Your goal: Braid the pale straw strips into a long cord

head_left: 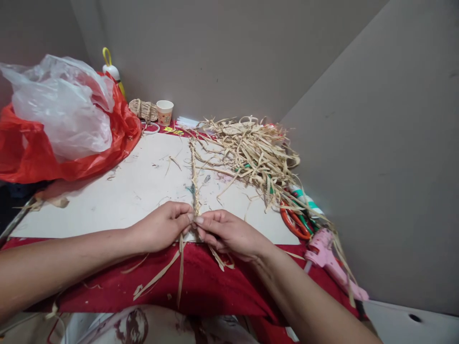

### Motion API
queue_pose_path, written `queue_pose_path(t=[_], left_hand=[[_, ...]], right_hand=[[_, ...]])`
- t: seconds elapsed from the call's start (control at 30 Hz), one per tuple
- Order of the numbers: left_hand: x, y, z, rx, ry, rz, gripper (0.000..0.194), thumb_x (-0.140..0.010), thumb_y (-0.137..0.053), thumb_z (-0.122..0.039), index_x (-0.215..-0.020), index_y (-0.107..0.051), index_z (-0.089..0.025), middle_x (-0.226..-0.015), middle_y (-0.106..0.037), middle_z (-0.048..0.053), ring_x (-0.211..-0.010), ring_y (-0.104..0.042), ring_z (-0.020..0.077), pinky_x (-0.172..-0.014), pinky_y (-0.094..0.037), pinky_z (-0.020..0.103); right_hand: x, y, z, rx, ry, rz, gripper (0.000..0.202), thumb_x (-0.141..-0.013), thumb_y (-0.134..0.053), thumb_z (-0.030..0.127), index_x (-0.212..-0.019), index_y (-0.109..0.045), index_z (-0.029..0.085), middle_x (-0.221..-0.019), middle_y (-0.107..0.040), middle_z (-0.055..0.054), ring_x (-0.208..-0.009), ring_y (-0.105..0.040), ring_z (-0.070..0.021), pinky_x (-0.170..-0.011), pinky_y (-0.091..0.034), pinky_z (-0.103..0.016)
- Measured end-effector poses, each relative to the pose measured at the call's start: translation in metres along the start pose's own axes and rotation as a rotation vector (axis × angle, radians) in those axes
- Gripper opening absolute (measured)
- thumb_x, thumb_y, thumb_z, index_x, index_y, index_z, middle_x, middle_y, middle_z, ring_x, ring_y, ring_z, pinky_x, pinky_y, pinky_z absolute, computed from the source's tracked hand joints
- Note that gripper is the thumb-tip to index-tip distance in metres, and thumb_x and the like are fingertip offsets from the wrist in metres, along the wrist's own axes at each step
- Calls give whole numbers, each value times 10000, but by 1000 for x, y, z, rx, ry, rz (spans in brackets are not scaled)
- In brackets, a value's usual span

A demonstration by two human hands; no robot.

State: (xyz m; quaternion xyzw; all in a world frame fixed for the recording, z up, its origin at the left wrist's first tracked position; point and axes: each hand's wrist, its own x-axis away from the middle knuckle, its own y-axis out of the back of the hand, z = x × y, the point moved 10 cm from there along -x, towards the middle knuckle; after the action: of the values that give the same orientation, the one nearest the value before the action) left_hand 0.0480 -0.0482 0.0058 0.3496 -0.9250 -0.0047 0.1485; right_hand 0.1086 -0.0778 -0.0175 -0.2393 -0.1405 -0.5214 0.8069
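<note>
A narrow straw braid [194, 179] runs away from me up the white board [143, 181]. My left hand [163, 227] pinches the near end of the braid between thumb and fingers. Right beside it, my right hand [225, 231] is closed on the same end, its thumb and forefinger almost touching the left fingertips. Loose straw strands [181, 267] hang below both hands over the red cloth. The exact strands inside the fingers are partly hidden.
A heap of dry straw [254, 148] covers the board's far right. Orange-handled scissors [292, 222] and a pink glue gun [326, 258] lie at the right edge. Red and white plastic bags [71, 110], a woven straw piece [143, 109] and a paper cup [165, 113] stand at the back left.
</note>
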Motion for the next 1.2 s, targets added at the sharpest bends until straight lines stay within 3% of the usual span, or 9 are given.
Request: queue_pose_path(t=[0.13,0.27,0.4,0.6,0.83,0.93,1.03,1.13,1.2], left_hand=[[2,2,-8,-213,-36,21,231,-847,-414,-271,-749,-585,-151,-587,-501,-30,-515,-391,83,-519,-316,190],[4,9,-25,-461,-110,-19,229,-793,-444,-192,-694,-645,-149,-644,-576,10,-606,-473,110,-586,-353,196],[6,2,-17,-346,26,71,236,-812,-432,-252,-729,-624,-143,-543,-541,-10,-459,-446,87,-471,-335,181],[13,-14,-6,-92,117,118,226,-831,-431,-333,-842,-564,-150,-594,-596,12,-426,-541,115,-419,-408,194],[17,-20,-3,-116,83,39,191,-806,-437,-258,-931,-529,-147,-628,-608,12,-510,-584,136,-467,-442,210],[25,-23,-3,-122,113,105,291,-799,-461,-263,-1062,-516,-152,-616,-602,-14,-495,-557,121,-459,-403,195],[28,-9,-2,-156,160,99,325,-808,-458,-311,-1075,-546,-149,-548,-565,-36,-444,-492,106,-438,-352,193],[18,24,-13,-207,54,-132,292,-779,-514,-349,-962,-600,-137,-623,-578,-19,-508,-467,89,-487,-341,189],[10,21,-13,-117,19,-92,265,-765,-536,-359,-896,-596,-136,-676,-584,-11,-543,-456,81,-514,-343,187]], right_hand=[[-2,4,-1,-54,35,-120,326,-782,-555,374,-558,-536,139,-342,-377,82,-274,-193,-19,-285,-115,-155],[-2,6,-7,-82,44,-264,251,-749,-531,313,-575,-582,139,-314,-391,80,-229,-214,-32,-251,-126,-165],[0,6,-11,-145,62,-333,283,-752,-536,345,-546,-558,152,-299,-379,78,-222,-193,-36,-247,-105,-175],[4,-9,-7,-316,94,-250,339,-736,-571,339,-477,-458,152,-357,-409,65,-283,-183,-11,-300,-93,-166],[6,-10,-8,-334,113,-237,340,-710,-644,352,-505,-478,137,-398,-466,54,-286,-212,2,-309,-74,-166],[8,-5,-11,-358,95,-231,258,-706,-655,321,-579,-538,129,-383,-446,66,-288,-206,-2,-312,-76,-162],[10,-3,-11,-382,85,-190,185,-712,-662,292,-699,-602,117,-391,-420,83,-297,-182,-2,-318,-73,-159],[10,-4,-7,-380,86,-133,184,-731,-655,286,-735,-618,107,-407,-414,83,-309,-178,-1,-323,-76,-161],[10,-7,-4,-368,87,-98,183,-747,-644,287,-747,-617,106,-420,-416,81,-315,-180,-2,-323,-77,-160]])
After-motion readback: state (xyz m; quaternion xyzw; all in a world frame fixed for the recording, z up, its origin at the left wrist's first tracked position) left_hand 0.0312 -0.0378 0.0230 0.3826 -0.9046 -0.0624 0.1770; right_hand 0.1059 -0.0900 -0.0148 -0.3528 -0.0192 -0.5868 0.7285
